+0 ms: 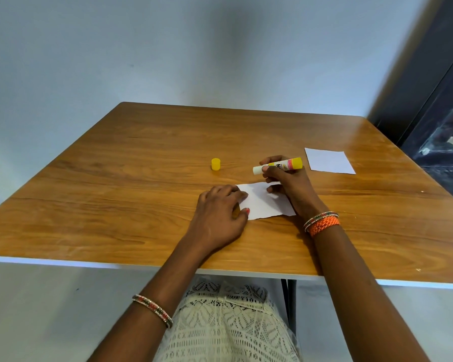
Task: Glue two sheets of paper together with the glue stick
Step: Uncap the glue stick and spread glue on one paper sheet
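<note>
Table: a wood-grain top [141, 163] with a pale edge, set against a plain light wall.
Near sheet: a small white paper [266, 202] lies flat near the middle of the table, in front of the person, its near edge a little uneven.
Left hand: the left hand [217, 215] lies palm down on the table at the sheet's left edge, fingers fairly straight, fingertips and thumb resting on the paper and pinning it; it grasps nothing.
Right hand: the right hand [289, 181] is above the sheet's right side, fingers curled round the glue stick, one finger reaching down towards the paper.
Glue stick: the glue stick [277, 166] is held nearly level above the far edge of the sheet, white uncapped end pointing left, yellow base to the right; the tip is not on the paper.
Cap: the yellow cap [215, 164] stands on the table by itself, left of the stick and beyond the sheet, apart from both.
Far sheet: a second white paper [328, 160] lies flat near the table's far right, well apart from the near sheet, nothing touching it.
Wrists: bangles on both arms, an orange band [323, 224] on the right.
Lap: a pale lace garment [228, 322] shows below the table edge.
</note>
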